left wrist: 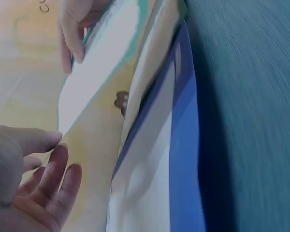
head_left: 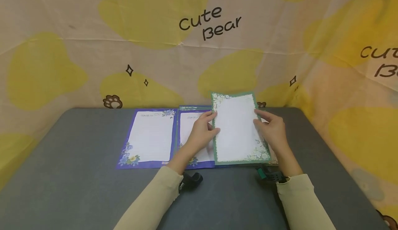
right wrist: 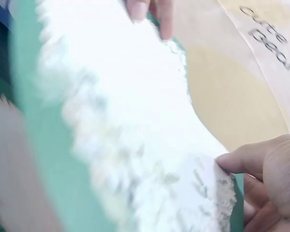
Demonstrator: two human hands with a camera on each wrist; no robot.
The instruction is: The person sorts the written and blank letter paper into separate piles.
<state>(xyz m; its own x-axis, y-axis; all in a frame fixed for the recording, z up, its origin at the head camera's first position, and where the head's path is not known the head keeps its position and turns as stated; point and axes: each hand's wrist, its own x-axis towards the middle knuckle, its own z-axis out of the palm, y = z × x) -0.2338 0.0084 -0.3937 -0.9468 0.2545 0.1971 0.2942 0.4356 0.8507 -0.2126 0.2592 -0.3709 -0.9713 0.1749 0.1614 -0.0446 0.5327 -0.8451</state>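
Observation:
A green-bordered sheet of paper (head_left: pixel 236 130), printed with pale flowers at two corners, is raised above the table between both hands. My left hand (head_left: pixel 200 132) pinches its left edge between thumb and fingers. At the opposite edge, my right hand (head_left: pixel 275 130) grips the paper, its thumb (right wrist: pixel 234 162) lying on the printed face in the right wrist view. The sheet bends slightly there. Beneath my left forearm lies a purple-bordered sheet (head_left: pixel 186 126), partly covered. Another purple-bordered sheet (head_left: pixel 152 136) with blue flowers lies flat to its left.
More paper shows under the raised sheet, with a brownish edge (head_left: pixel 273 159) near my right wrist; most of it is hidden. The papers lie on a dark grey table (head_left: pixel 84 154). Behind it hangs a yellow-patterned cloth (head_left: pixel 149 26) reading "Cute Bear".

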